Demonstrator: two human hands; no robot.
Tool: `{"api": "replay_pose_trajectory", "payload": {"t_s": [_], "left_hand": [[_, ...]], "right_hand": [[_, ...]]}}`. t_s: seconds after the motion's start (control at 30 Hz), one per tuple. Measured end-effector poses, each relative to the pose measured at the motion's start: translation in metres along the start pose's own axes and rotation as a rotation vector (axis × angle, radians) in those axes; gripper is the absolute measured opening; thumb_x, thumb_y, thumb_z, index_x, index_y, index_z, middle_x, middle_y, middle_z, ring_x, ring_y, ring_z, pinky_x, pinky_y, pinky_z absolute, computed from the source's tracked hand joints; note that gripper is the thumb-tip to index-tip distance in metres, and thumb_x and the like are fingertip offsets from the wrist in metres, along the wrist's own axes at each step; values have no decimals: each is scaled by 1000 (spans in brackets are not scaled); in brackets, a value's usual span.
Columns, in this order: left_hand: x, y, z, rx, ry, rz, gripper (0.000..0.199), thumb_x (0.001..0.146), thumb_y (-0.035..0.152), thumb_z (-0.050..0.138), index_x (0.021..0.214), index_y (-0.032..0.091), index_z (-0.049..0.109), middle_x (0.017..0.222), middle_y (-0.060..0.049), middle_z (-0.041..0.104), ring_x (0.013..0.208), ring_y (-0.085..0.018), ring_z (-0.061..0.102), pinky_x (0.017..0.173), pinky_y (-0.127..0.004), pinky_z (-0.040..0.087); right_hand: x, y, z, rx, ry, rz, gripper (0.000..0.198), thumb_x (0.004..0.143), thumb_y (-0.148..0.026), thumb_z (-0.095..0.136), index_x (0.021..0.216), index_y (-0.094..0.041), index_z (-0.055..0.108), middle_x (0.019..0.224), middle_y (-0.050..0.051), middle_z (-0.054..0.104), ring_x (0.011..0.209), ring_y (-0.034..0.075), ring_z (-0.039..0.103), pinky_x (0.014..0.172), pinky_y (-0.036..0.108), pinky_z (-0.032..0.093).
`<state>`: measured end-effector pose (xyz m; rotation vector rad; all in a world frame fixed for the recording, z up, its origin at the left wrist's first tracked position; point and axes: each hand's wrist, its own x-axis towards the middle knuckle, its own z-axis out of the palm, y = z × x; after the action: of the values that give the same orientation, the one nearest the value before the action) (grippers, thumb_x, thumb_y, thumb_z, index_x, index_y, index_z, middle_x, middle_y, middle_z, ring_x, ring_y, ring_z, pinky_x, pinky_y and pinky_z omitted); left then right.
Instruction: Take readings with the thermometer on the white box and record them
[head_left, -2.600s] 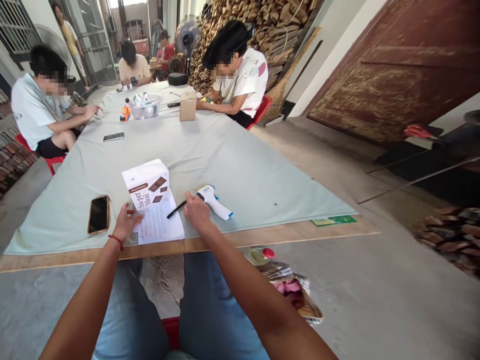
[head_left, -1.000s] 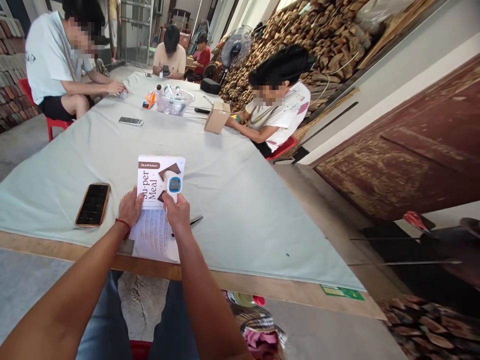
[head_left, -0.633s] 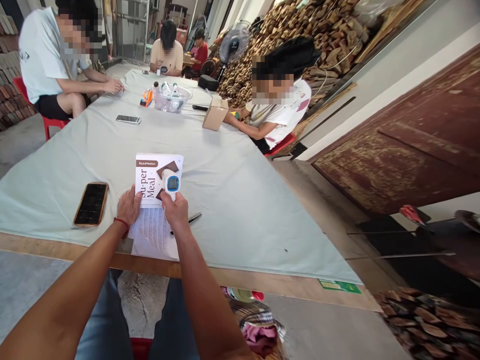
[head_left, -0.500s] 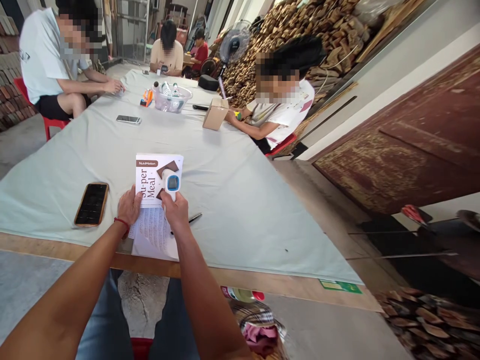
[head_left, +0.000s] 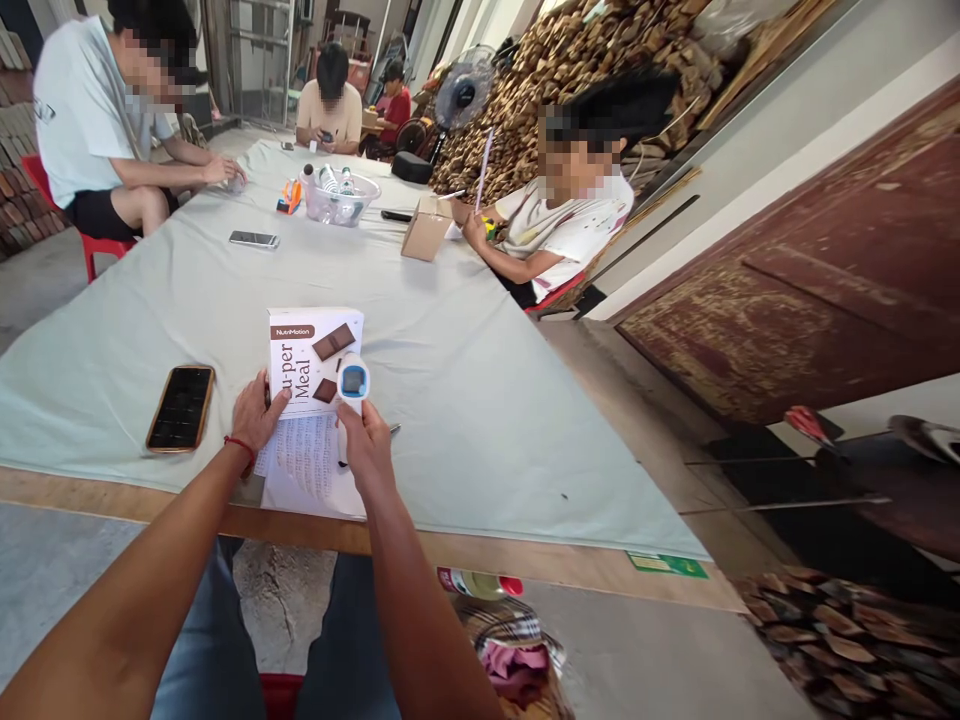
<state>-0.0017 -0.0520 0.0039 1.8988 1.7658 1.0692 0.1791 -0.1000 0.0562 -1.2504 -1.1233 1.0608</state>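
The white NutriMotion Su-per Meal box (head_left: pixel 302 348) sits just ahead of both hands, its left edge touching the half-curled left hand (head_left: pixel 257 410), whose thumb overlaps its front. The right hand (head_left: pixel 367 440) wraps the grip of a white infrared thermometer (head_left: pixel 353 380), its blue-rimmed screen just beyond the thumb; whether it touches the box, I cannot tell. The box's long axis seems to point away from the hands; brown chocolate bars decorate its face.
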Motion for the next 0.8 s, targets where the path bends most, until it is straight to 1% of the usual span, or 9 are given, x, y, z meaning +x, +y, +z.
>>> {"api": "replay_pose_trajectory", "payload": {"t_s": [0.1,0.2,0.3,0.43,0.57,0.63,0.67,0.73,0.8], "left_hand": [[0,1,-1,-3,4,12,51,91,50,41,127,16,52,108,-13,65,104,-30,58,93,-46,45],[2,2,-2,-13,-6,17,51,89,52,41,121,15,56,102,-12,64,98,-30,58,91,-46,46],[3,3,-4,-40,-5,23,50,87,54,42,116,16,59,100,-11,64,95,-29,58,90,-45,46],[4,5,-7,-76,4,-3,53,85,56,43,118,17,59,103,-11,64,99,-30,58,92,-47,45],[3,7,-8,-100,3,6,54,84,56,44,118,17,59,107,-12,65,100,-31,58,92,-48,45],[3,7,-8,-114,6,5,55,83,55,45,120,17,58,108,-12,65,101,-31,58,93,-48,46],[3,6,-8,-123,9,4,56,82,55,46,121,17,58,109,-12,65,102,-31,58,93,-48,46],[3,5,-7,-141,12,3,57,79,53,48,123,17,57,110,-12,65,103,-32,59,93,-49,46],[3,3,-6,-147,9,4,58,77,50,50,124,17,57,110,-12,65,104,-33,59,93,-50,47]], "right_hand": [[-23,7,-25,9,36,-2,34,78,-51,61,87,-18,63,71,-2,59,66,14,50,60,25,41],[-44,13,-50,-9,115,14,38,76,-53,63,89,-18,64,68,-3,57,63,13,48,58,24,39],[-57,16,-71,-45,201,41,38,75,-53,65,88,-17,64,66,-4,54,62,13,45,57,24,38],[-67,19,-87,-63,282,64,40,73,-54,66,88,-17,65,68,-3,54,66,13,46,62,25,39],[-68,24,-95,-125,296,55,46,74,-57,62,95,-16,65,75,-1,59,72,16,50,67,28,42],[-62,28,-100,-224,272,56,50,77,-58,57,103,-16,65,83,2,63,76,18,53,72,30,44],[-58,31,-104,-310,267,60,51,79,-57,56,108,-15,64,89,5,64,81,20,55,75,31,45],[-47,37,-114,-566,272,74,52,82,-50,55,119,-15,61,102,10,65,92,24,57,82,34,45],[-36,45,-126,-896,271,103,50,85,-42,54,126,-14,58,108,14,64,100,27,56,86,36,43]]}}
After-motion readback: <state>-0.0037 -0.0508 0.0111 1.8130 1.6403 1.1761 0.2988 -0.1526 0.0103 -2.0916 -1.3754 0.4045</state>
